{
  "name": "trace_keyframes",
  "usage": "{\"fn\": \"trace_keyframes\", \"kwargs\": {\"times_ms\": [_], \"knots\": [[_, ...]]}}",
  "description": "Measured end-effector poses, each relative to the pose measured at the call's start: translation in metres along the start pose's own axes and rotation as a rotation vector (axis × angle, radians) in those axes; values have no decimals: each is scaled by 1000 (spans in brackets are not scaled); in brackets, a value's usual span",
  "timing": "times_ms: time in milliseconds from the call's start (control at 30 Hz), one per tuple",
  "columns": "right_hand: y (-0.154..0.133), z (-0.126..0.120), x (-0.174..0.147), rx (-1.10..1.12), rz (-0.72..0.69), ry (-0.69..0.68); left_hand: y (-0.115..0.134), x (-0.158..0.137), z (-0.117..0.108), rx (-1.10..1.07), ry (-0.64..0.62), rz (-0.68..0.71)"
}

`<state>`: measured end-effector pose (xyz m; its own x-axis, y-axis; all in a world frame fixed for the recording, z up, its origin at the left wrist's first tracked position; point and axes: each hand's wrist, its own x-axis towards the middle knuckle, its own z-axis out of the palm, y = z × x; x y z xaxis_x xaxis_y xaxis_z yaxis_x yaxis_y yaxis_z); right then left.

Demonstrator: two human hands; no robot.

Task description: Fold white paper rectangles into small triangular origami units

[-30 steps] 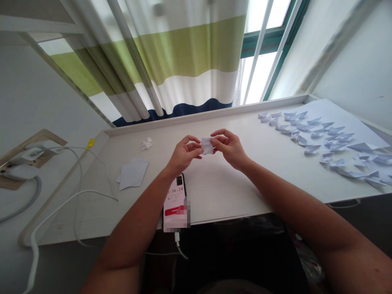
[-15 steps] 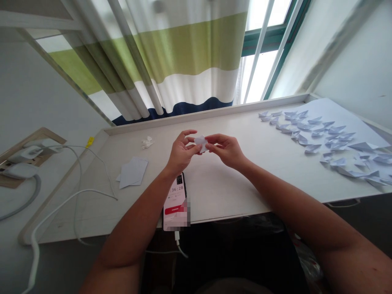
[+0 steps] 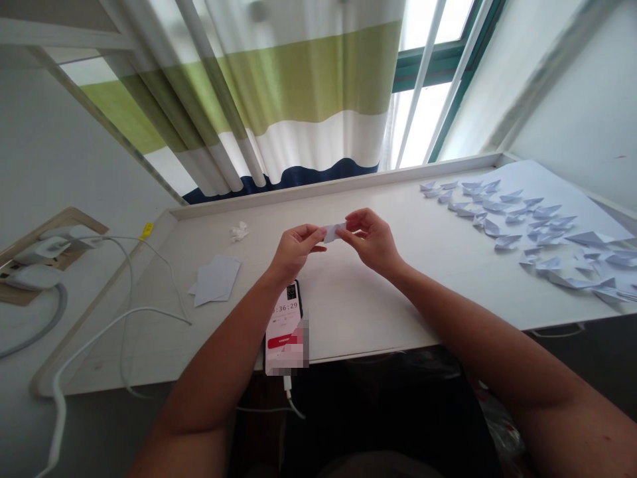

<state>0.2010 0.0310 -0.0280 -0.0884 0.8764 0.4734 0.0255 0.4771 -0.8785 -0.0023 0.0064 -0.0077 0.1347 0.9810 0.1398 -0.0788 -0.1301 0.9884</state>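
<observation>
A small folded piece of white paper [image 3: 335,232] is held up between my two hands, above the middle of the table. My left hand [image 3: 295,251] pinches its left end between thumb and fingers. On the other end, the thumb and fingers of my right hand [image 3: 372,239] are closed, with the thumb across the paper's face. Several folded white paper boats [image 3: 512,216] sit in loose rows on the right side of the table. To the left lies a small stack of white paper sheets [image 3: 216,280].
A phone [image 3: 284,338] showing a running timer lies at the table's [image 3: 368,318] front edge, a charging cable [image 3: 288,388] plugged into it. Crumpled white scraps [image 3: 239,232] lie farther back. White cables [image 3: 119,318] run from a wall socket [image 3: 44,255]. Behind the table hangs a curtain [image 3: 308,79].
The paper has turned from an upright, roughly square shape to a narrower strip lying sideways. My left fingers have closed onto its left end, and my right fingers have shifted up slightly.
</observation>
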Motion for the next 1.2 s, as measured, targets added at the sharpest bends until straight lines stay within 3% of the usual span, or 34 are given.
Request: {"fn": "trace_keyframes", "kwargs": {"times_ms": [200,400,600,733,967,1200], "knots": [[-4,1,-3,8,-11,-81,4,-2,2,-36,-76,-20],[-7,0,-2,24,-121,-158,3,-3,3,-28,-71,-66],[-8,-3,1,171,-21,-265,7,-5,2,-116,-227,-108],[-10,-3,2,247,38,-225,7,-6,3,-134,-304,-112],[-15,-3,0,223,48,-283,4,-6,4,-33,-163,-62],[-13,-4,0,196,56,-318,5,-5,4,39,-141,-34]]}}
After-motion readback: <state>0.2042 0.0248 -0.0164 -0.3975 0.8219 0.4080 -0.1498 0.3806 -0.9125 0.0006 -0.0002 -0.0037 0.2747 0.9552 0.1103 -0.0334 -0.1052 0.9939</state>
